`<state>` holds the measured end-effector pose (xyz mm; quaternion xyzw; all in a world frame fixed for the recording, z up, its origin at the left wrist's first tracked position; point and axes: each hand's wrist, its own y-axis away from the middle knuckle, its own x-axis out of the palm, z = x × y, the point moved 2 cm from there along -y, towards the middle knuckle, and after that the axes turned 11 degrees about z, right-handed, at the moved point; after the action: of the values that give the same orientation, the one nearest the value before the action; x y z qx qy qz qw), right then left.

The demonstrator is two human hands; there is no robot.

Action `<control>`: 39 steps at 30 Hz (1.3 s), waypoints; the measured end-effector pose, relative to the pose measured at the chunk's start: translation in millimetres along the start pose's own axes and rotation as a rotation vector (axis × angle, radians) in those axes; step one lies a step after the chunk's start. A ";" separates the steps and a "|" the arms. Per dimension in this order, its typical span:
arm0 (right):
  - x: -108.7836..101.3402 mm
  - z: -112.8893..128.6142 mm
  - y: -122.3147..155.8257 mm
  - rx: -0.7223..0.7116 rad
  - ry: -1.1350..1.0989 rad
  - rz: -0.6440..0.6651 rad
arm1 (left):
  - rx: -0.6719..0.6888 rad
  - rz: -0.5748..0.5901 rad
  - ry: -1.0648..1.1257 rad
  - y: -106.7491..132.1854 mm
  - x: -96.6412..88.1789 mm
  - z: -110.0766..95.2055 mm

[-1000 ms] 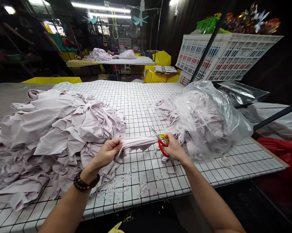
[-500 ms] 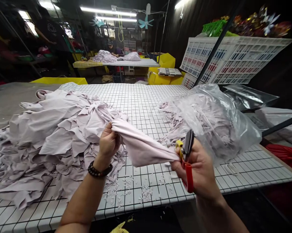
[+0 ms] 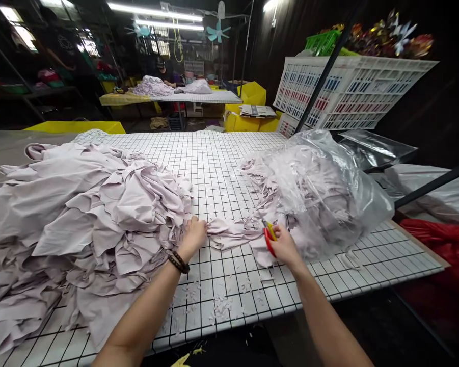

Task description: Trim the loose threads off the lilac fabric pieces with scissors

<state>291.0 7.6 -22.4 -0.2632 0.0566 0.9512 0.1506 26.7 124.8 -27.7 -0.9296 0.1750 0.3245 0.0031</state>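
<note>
A strip of pale pink fabric (image 3: 233,234) stretches low over the gridded table between my hands. My left hand (image 3: 194,233) pinches its left end beside a big heap of the same fabric (image 3: 99,204). In my right hand (image 3: 285,245) is a pair of snips (image 3: 269,237) with red and yellow handles, the blades pointing away from me. The strip's right end reaches the snips; whether my right fingers also grip it is hidden. Just behind that hand lies a second fabric pile (image 3: 313,178), partly covered by a clear plastic bag (image 3: 367,204).
Small fabric scraps (image 3: 221,306) lie scattered near the table's (image 3: 214,158) front edge. A dark metal bar (image 3: 435,184) crosses at the right. White plastic crates (image 3: 351,92) are stacked at the back right. A person sits at another table (image 3: 214,97) far ahead.
Both hands have moved forward and down, bringing the fabric strip from mid-air to the table. The snips now point away from me. The view has shifted slightly right.
</note>
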 end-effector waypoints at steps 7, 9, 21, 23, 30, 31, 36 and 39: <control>-55.7 1.1 -23.5 0.074 0.257 -0.074 | 0.431 0.201 -0.284 11.3 65.9 -49.4; -56.3 5.7 -30.3 0.082 0.377 -0.045 | 0.472 0.307 -0.250 3.3 90.2 -57.8; -58.2 16.7 -73.4 0.065 0.754 0.045 | 0.478 0.210 -0.076 -8.1 89.9 -82.8; -71.9 32.9 -71.9 0.040 0.751 -0.006 | 0.483 0.159 -0.040 -9.3 74.8 -89.9; -98.3 137.4 -48.7 -0.321 0.293 -0.084 | 0.634 -0.072 0.300 1.8 -8.1 -143.5; -96.3 155.4 -42.4 -0.385 0.128 -0.035 | 0.671 -0.106 0.377 7.8 -22.6 -150.7; -74.2 238.5 -2.8 -0.585 -0.349 0.142 | 0.736 -0.202 0.692 39.9 -73.8 -166.5; -52.2 256.9 8.0 -0.623 -0.425 0.214 | 0.723 -0.245 0.778 45.1 -80.3 -155.3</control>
<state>206.8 34.6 224.5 -0.0861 -0.2402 0.9665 -0.0281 47.0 89.9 148.2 -0.9343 0.1539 -0.1270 0.2954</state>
